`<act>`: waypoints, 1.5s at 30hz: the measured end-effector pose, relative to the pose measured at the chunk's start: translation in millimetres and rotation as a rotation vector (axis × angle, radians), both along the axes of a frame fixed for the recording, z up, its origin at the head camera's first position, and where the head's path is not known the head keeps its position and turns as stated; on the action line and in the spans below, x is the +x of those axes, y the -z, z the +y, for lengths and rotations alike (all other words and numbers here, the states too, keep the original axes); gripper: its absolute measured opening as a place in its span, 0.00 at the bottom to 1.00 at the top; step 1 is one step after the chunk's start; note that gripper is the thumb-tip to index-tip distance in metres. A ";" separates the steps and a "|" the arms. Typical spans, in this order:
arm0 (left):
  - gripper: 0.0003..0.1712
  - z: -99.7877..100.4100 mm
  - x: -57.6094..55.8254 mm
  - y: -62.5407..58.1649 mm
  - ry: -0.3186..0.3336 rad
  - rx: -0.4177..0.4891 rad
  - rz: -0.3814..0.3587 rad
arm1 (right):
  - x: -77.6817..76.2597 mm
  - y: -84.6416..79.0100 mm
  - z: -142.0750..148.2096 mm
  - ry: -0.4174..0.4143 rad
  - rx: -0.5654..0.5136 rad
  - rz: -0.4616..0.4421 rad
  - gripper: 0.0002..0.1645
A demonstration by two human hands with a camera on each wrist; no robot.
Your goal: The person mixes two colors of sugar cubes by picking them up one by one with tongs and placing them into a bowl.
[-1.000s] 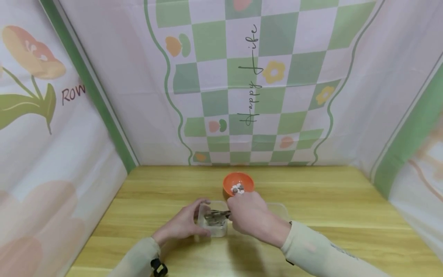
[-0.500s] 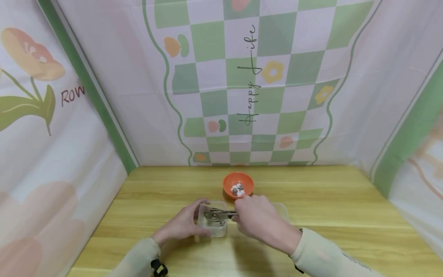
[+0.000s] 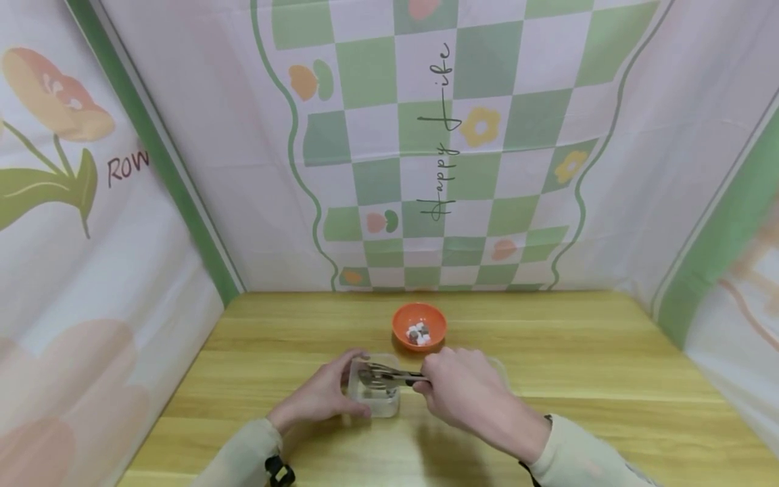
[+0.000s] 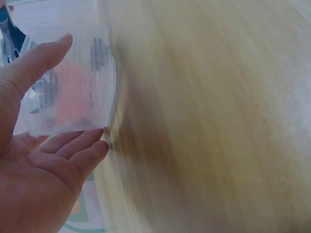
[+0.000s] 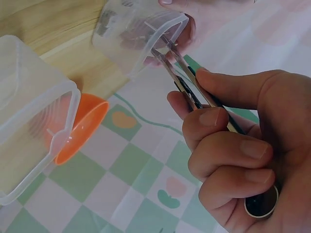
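Note:
My left hand (image 3: 322, 391) grips a small clear plastic container (image 3: 383, 407) from its left side, thumb on the near wall and fingers on the far one. In the left wrist view the container's wall (image 4: 99, 82) shows between thumb and fingers. A pair of metal tongs (image 3: 395, 377) with dark handles is held in my right hand (image 3: 468, 399), its broad heads over the container's opening. Through the right wrist view, the tongs' arms (image 5: 177, 73) reach inside the container's rim (image 5: 160, 36), fingers wrapped round the handles. Whether the heads hold anything, I cannot tell.
Just behind the container, an orange bowl (image 3: 398, 318) holds several white and grey-brown cubes. A second clear container (image 3: 500, 370) stands to the right, mostly behind my right hand; the right wrist view shows its wall (image 5: 53, 80). Printed cloth (image 3: 426, 169) hangs behind the wooden table (image 3: 578, 352).
My right hand has moved rightward and slightly nearer me, drawing the tongs partway along with it. The left hand and its container have stayed in place.

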State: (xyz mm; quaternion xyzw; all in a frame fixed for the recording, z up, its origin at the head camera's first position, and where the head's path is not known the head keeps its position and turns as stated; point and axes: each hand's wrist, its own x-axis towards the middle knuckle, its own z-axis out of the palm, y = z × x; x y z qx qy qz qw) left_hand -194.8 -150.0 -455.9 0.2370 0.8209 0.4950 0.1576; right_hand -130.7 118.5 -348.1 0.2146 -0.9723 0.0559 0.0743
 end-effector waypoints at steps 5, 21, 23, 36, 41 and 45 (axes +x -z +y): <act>0.58 0.0 0.7 -0.4 -0.002 0.004 -0.006 | 3.6 0.2 2.8 0.016 -0.012 0.007 0.25; 0.55 -0.2 -1.0 0.8 0.014 0.020 0.008 | 8.6 4.5 17.7 -0.049 -0.126 0.050 0.25; 0.55 0.0 -1.0 -0.4 0.010 0.019 0.003 | 9.0 4.5 18.8 -0.053 -0.129 0.054 0.25; 0.55 -0.4 -1.9 2.0 0.021 0.024 0.001 | 13.5 6.4 24.6 -0.069 -0.134 0.092 0.26; 0.55 -0.4 -2.4 2.0 0.022 0.017 0.000 | 16.0 6.9 26.4 -0.050 -0.123 0.113 0.26; 0.56 -0.8 -2.9 3.1 0.021 0.018 -0.011 | 18.6 5.9 27.8 -0.018 -0.119 0.106 0.27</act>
